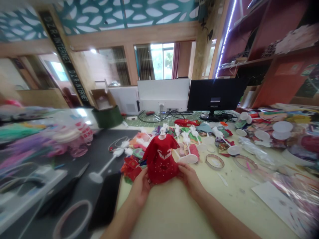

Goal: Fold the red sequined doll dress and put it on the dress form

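Observation:
A small red doll dress (162, 159) with a white pattern on its chest and pale dots on the skirt is held upright in front of me. The white top of a mini mannequin (163, 131) pokes out of its neck. My left hand (142, 182) is closed on the skirt's lower left edge. On the other side, my right hand (189, 176) pinches the skirt's right edge between thumb and fingers. The skirt hides the mannequin's lower part. Behind the dress lie several white mini mannequins (186, 138) among colourful scraps of cloth.
A black phone (106, 200), scissors (62, 191) and a tape roll (72, 219) lie on the left. Another tape roll (214, 161) is to the right, near heaped plastic bags and discs. Two monitors (163, 94) stand at the back. A power strip (32, 194) sits far left.

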`<state>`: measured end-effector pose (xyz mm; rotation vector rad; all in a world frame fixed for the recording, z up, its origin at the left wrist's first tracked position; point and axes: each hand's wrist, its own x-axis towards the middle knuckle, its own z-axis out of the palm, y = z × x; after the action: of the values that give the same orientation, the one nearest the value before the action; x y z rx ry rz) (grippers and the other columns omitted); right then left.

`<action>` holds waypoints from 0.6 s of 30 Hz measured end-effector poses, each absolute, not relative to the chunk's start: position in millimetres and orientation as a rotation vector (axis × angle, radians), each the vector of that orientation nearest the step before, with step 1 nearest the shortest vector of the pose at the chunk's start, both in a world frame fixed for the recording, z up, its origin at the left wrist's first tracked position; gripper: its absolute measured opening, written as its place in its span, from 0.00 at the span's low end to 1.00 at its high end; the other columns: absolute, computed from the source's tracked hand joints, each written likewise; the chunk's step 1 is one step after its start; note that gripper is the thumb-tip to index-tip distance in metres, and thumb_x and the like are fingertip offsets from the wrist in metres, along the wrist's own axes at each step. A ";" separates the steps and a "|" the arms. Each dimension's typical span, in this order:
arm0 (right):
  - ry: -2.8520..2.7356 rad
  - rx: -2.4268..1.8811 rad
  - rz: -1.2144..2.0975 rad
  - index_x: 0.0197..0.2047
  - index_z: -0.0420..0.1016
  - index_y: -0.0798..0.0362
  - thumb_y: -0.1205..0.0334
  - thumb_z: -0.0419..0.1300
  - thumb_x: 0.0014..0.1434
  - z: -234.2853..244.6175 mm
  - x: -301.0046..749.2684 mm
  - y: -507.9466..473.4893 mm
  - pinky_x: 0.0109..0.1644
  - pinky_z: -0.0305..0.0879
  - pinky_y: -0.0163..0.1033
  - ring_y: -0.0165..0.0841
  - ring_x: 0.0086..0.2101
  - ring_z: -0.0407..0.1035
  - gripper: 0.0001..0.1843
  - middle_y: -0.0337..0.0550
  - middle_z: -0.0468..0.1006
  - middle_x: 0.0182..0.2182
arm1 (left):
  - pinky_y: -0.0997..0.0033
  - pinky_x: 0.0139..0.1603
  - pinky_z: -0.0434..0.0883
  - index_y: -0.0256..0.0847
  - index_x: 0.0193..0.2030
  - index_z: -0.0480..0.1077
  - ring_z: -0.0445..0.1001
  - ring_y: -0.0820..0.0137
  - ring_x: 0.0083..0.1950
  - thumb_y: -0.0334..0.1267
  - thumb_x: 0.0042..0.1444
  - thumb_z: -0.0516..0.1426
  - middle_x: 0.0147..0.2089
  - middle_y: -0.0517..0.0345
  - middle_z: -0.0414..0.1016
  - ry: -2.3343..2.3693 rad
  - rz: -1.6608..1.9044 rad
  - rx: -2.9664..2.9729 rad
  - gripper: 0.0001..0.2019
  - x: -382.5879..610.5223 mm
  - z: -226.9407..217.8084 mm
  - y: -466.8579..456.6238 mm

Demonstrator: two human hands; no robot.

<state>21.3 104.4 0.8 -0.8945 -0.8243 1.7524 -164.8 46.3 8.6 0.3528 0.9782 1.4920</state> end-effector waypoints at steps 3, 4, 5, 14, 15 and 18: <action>-0.751 -0.801 1.843 0.35 0.72 0.52 0.60 0.67 0.42 5.8 21.4 104.4 0.41 0.66 0.40 0.34 0.31 0.74 0.15 0.40 0.81 0.32 | 0.64 0.41 0.74 0.37 0.41 0.70 0.78 0.65 0.37 0.33 0.58 0.53 0.36 0.53 0.79 0.913 1.516 0.307 0.07 -165.0 9.3 48.6; -0.725 -0.770 1.873 0.35 0.72 0.51 0.60 0.66 0.42 7.2 21.5 104.3 0.43 0.66 0.40 0.34 0.32 0.75 0.15 0.40 0.81 0.33 | 0.64 0.42 0.74 0.37 0.41 0.70 0.78 0.65 0.38 0.32 0.58 0.53 0.37 0.53 0.79 0.892 1.531 0.295 0.07 -165.3 9.9 49.1; -0.700 -0.741 1.902 0.36 0.72 0.51 0.60 0.66 0.42 8.4 21.6 104.1 0.44 0.66 0.41 0.34 0.34 0.75 0.15 0.40 0.81 0.34 | 0.64 0.42 0.74 0.37 0.42 0.70 0.78 0.66 0.39 0.31 0.58 0.53 0.38 0.54 0.79 0.872 1.546 0.284 0.07 -165.7 10.6 49.5; -0.586 -0.566 2.068 0.40 0.76 0.52 0.62 0.61 0.48 14.4 18.5 101.7 0.47 0.66 0.43 0.38 0.42 0.73 0.13 0.43 0.81 0.40 | 0.69 0.39 0.75 0.38 0.41 0.69 0.78 0.70 0.35 0.27 0.57 0.54 0.36 0.57 0.78 0.868 1.621 0.206 0.08 -168.1 15.6 51.2; -0.575 -0.553 2.070 0.39 0.76 0.52 0.62 0.61 0.48 14.6 18.9 102.4 0.48 0.66 0.42 0.37 0.43 0.73 0.13 0.42 0.81 0.40 | 0.71 0.37 0.75 0.38 0.41 0.69 0.78 0.71 0.33 0.26 0.56 0.53 0.35 0.58 0.78 0.885 1.630 0.202 0.08 -168.1 15.3 51.3; -0.541 -0.524 2.075 0.39 0.76 0.50 0.63 0.61 0.48 14.4 21.8 105.5 0.48 0.66 0.40 0.35 0.43 0.73 0.12 0.40 0.80 0.40 | 0.74 0.33 0.75 0.38 0.41 0.69 0.77 0.73 0.30 0.23 0.55 0.53 0.33 0.59 0.78 0.942 1.646 0.202 0.09 -168.7 14.0 51.8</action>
<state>21.8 105.5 14.4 -0.5236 -0.5415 2.0755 -168.7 51.8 14.0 0.2018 0.9416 1.6457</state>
